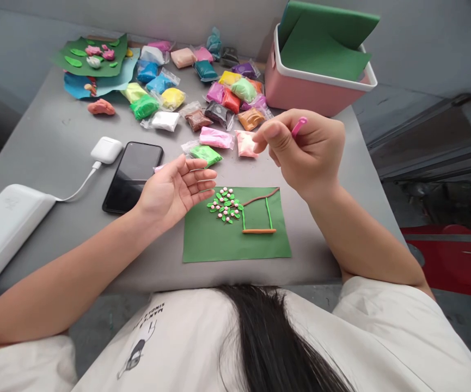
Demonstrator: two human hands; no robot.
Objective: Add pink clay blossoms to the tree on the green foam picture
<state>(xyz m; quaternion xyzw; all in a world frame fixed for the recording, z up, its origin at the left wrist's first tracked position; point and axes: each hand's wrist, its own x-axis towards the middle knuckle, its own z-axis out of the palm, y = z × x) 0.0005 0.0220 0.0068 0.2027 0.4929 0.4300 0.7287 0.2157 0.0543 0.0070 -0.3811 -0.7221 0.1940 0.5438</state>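
Observation:
My left hand (170,193) is palm up over the left edge of a green sheet (214,245), its fingers spread and nothing visible in it. Raised above the sheet's right side, my right hand (304,149) is closed around a pink tool (299,126), whose looped end sticks up; its other end is hidden. The sheet bears a clay cluster of green leaves and pale pink balls (225,206), a brown clay strand (262,196), two green strands and an orange clay bar (258,231). A light pink clay packet (246,144) lies just beyond my right fingertips.
Many clay packets (219,113) cover the table's back half. A pink basket (309,87) with green sheets stands back right. At left are a phone (133,174), a white case (106,149), a power bank (10,228) and clay-decorated sheets (96,62).

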